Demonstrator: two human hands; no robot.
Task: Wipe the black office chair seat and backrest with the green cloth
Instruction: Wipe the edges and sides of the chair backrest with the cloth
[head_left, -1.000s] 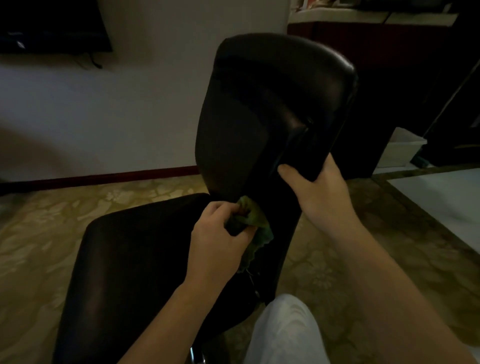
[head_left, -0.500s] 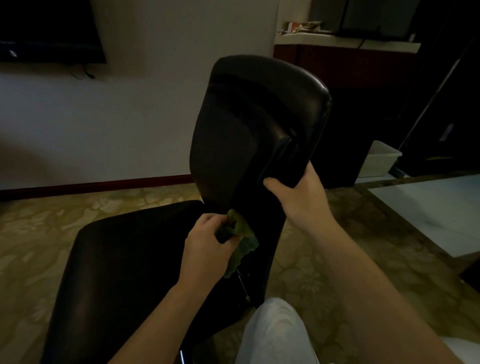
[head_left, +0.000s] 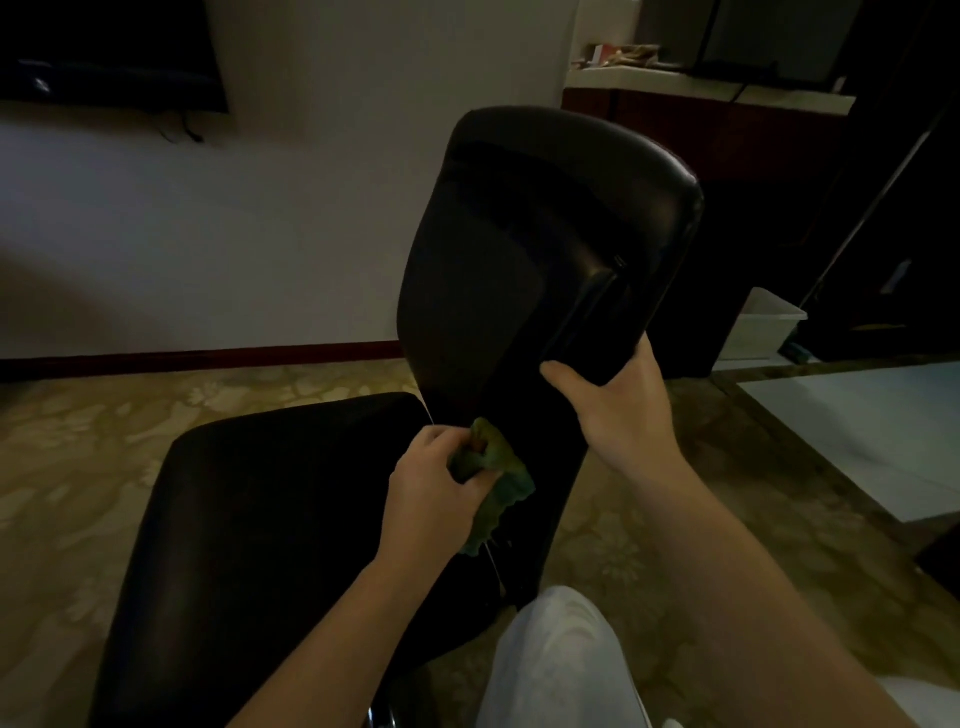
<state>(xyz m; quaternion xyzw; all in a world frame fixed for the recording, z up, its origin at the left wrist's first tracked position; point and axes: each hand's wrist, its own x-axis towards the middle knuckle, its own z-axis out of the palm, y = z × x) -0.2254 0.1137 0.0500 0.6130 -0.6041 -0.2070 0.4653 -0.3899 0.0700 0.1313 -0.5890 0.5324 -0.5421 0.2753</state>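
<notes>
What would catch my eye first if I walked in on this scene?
The tall black backrest fills the middle of the view, and the right hand grips its lower right edge. Just below, the left hand holds a crumpled green cloth at the foot of the backrest, beside the rear of the black seat. The cloth is the only bright colour in this dim view.

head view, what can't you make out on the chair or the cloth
Head view, chair legs: hidden under the seat, cut off by the bottom edge.
Head view, green cloth: partly bunched inside the left hand; whether it touches the backrest is lost in shadow.
Head view, right hand: fingers hidden behind the backrest's edge.
</notes>
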